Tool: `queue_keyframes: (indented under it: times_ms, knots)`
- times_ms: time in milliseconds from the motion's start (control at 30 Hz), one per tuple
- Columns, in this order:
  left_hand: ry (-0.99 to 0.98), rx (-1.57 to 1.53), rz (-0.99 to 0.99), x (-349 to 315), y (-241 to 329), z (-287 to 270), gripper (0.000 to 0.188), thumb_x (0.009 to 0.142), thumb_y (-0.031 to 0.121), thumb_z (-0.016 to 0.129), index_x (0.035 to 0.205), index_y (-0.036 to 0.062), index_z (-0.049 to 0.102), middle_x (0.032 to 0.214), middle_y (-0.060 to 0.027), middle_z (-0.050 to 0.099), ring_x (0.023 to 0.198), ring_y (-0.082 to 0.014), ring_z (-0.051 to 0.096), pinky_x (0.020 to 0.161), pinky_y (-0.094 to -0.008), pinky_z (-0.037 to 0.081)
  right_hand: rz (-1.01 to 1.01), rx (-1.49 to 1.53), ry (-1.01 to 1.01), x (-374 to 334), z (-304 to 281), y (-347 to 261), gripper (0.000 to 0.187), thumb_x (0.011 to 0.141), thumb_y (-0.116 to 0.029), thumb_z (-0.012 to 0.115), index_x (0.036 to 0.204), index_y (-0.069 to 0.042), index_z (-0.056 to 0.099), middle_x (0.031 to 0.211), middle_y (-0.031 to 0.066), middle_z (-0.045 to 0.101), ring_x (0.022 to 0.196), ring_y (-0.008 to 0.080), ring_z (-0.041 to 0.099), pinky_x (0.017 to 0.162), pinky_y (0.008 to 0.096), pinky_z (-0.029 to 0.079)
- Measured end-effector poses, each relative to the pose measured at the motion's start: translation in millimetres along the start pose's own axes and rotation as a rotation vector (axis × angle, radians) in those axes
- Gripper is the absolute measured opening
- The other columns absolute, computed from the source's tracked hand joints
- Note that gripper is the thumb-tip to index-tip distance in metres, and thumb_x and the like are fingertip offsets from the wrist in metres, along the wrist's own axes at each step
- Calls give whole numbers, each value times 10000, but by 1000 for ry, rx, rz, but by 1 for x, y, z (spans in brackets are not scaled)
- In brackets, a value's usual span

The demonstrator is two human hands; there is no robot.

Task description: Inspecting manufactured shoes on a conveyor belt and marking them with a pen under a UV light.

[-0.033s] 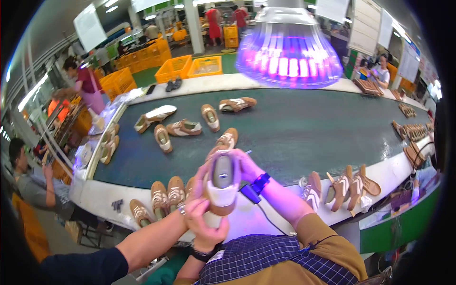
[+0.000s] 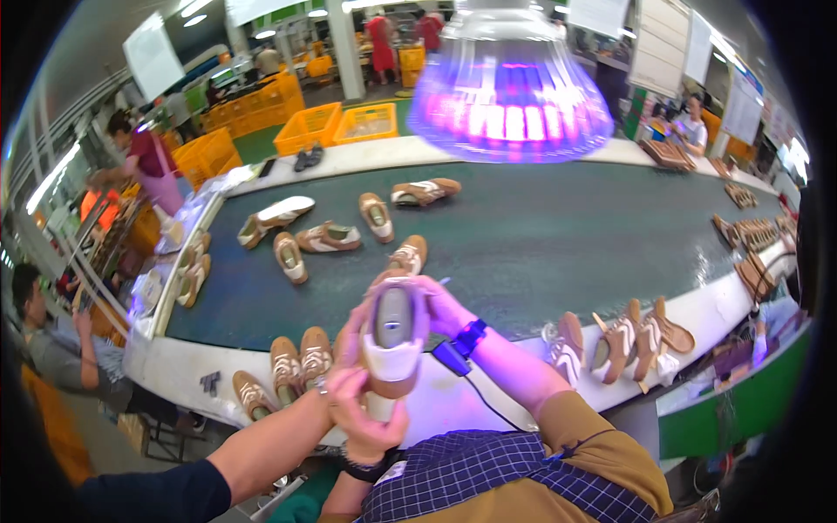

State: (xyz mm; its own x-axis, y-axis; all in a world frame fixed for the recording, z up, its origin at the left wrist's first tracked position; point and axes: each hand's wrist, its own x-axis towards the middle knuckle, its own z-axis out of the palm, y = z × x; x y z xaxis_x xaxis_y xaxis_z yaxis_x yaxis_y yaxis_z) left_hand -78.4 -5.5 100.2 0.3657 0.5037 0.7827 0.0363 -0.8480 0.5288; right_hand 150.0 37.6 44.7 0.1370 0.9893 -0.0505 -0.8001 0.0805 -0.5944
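Observation:
A tan and white sneaker [image 2: 394, 356] is held up before me, its opening toward me and its heel low. My right hand [image 2: 443, 307], with a blue strap and cord at the wrist, grips its right side. A thin bluish stick [image 2: 445, 281] shows by the fingers. Below the heel my left hand [image 2: 373, 414], black band at the wrist, is closed on a white piece [image 2: 380, 405]; whether it belongs to the shoe I cannot tell. From the left, a co-worker's dark-sleeved arm [image 2: 270, 440] reaches in, its hand [image 2: 350, 336] on the shoe's left side.
More sneakers lie on the dark belt [image 2: 523, 244] and along the white near ledge [image 2: 436, 410], with a pair [image 2: 632, 340] at right. A glowing purple lamp [image 2: 513, 113] hangs above the belt. Yellow crates [image 2: 366, 122] and other people are beyond.
The whole scene has shifted slightly left in view. The hands and sneaker stay together, with the grip much the same.

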Motion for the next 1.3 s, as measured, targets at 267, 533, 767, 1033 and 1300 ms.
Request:
queue_keyframes:
  times_ms: [267, 533, 767, 1033, 1300]
  knots:
    - [216, 245, -16, 11, -46, -21, 570, 666, 294, 617, 1088, -37, 423, 1022, -143, 427, 970, -268, 432, 909, -384, 355, 211, -321, 35, -47, -30, 10, 326, 913, -333, 531, 1035, -32, 548, 925, 104, 646, 719, 181, 650, 611, 288, 548]
    - [679, 849, -63, 28, -49, -20, 509, 735, 32, 608, 1181, -57, 381, 1236, -169, 365, 1088, -270, 384, 948, -402, 327, 157, -178, 358, -120, -106, -4, 263, 878, -255, 571, 1025, -38, 551, 977, 160, 648, 770, 231, 654, 644, 330, 557]
    - [781, 121, 656, 60, -16, 68, 784, 830, 563, 431, 1412, 72, 244, 1470, -266, 94, 1385, -384, 10, 1103, -568, 34, -32, -136, 451, -142, -136, -17, 212, 869, -229, 568, 990, -55, 566, 918, 129, 655, 733, 201, 649, 599, 339, 555]
    - [113, 321, 291, 38, -45, 103, 842, 801, 372, 572, 1446, 59, 131, 1494, -227, 67, 1386, -387, 30, 1105, -529, 45, -110, -87, 540, -143, -164, -22, 153, 873, -203, 551, 960, -77, 558, 924, 106, 654, 741, 195, 643, 630, 313, 534]
    - [-455, 695, -534, 69, -158, 181, 736, 706, 147, 664, 1343, -3, 327, 1474, -247, 116, 1364, -451, 58, 1089, -552, 85, -174, -25, 542, -164, -142, -40, 154, 877, -200, 564, 956, -71, 539, 915, 130, 647, 724, 177, 635, 614, 305, 531]
